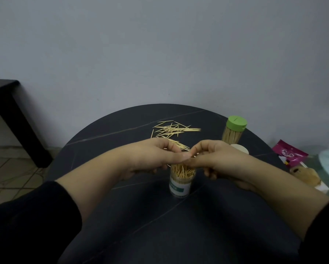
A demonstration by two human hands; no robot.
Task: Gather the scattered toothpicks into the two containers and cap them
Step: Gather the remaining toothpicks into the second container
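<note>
Left grip (156,155), right grip (213,159) pinch toothpicks (196,153) over brimful clear container (180,184)

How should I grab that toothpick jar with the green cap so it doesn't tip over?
Wrap your fingers round the clear body of the green-capped jar, just under the cap. It stands upright and is tall and round, so a sideways hold probably suits it best. Come from its left, since a white lid lies right in front of it.
</note>
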